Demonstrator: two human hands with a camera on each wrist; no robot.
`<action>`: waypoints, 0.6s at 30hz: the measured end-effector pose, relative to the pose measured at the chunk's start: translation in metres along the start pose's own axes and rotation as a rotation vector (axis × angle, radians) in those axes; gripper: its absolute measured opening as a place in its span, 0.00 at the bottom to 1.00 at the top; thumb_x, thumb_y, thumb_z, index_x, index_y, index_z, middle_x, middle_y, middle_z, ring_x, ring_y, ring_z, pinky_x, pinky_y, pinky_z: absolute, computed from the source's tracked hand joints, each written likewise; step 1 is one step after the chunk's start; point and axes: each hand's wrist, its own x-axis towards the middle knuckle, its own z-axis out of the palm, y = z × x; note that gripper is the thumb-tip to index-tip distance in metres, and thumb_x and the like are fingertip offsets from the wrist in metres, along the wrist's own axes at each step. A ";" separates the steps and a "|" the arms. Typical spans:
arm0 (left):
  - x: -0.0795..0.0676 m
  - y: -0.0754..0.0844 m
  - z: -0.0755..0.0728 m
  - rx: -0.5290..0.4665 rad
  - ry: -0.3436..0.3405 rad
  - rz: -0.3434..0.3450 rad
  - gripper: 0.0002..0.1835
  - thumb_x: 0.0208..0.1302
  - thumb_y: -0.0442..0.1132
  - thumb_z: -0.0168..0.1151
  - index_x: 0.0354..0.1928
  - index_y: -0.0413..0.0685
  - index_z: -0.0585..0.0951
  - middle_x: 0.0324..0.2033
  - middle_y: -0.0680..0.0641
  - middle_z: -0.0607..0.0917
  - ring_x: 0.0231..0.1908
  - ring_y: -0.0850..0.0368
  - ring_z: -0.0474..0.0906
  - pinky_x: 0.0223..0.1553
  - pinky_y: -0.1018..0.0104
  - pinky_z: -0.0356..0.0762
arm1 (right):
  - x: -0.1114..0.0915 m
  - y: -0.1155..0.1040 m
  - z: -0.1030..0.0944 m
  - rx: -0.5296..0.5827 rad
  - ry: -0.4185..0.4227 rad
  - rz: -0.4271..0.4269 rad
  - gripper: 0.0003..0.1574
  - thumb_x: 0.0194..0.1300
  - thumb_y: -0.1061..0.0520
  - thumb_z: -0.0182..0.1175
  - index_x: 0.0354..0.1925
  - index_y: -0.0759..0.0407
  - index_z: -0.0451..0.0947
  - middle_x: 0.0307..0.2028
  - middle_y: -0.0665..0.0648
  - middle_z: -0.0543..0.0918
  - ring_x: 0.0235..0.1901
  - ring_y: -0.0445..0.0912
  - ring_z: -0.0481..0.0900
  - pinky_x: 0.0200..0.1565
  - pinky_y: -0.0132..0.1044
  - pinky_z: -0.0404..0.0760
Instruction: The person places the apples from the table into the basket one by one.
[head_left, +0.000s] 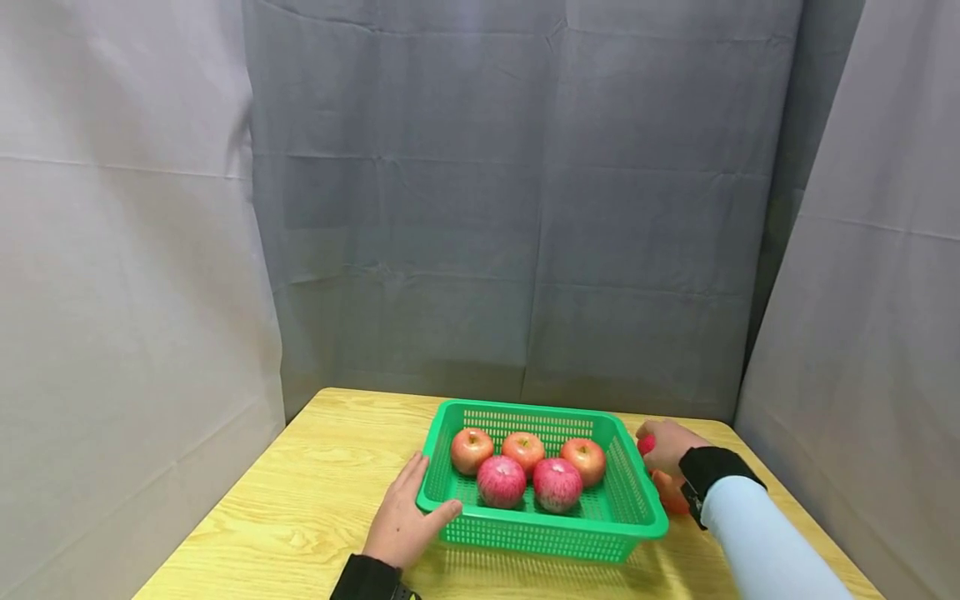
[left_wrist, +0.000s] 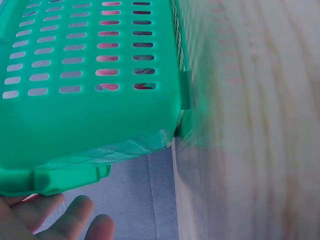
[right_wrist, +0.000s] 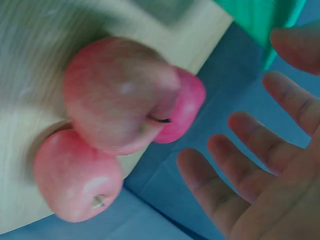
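Hovering near three apples (right_wrist: 112,95) on the desk (head_left: 300,500), right of the green basket (head_left: 555,523), the right hand (head_left: 670,446) spreads empty fingers, the left hand (head_left: 405,518) resting loosely extended at its rim; such firm, slick, bruisable fruit likely wants gentle cupping round the middle.

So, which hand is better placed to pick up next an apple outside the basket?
Probably the right hand: it is open, close to the loose apples right of the green basket. The left hand is at the basket's opposite side.

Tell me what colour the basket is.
The basket is bright green; it shows best in the head view.
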 end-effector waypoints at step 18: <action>0.000 0.001 0.000 -0.002 0.003 0.021 0.52 0.51 0.72 0.60 0.69 0.43 0.63 0.68 0.44 0.62 0.65 0.47 0.55 0.59 0.42 0.64 | -0.001 0.044 0.022 -0.049 0.010 0.044 0.25 0.45 0.62 0.66 0.46 0.57 0.78 0.42 0.66 0.78 0.33 0.54 0.71 0.35 0.47 0.80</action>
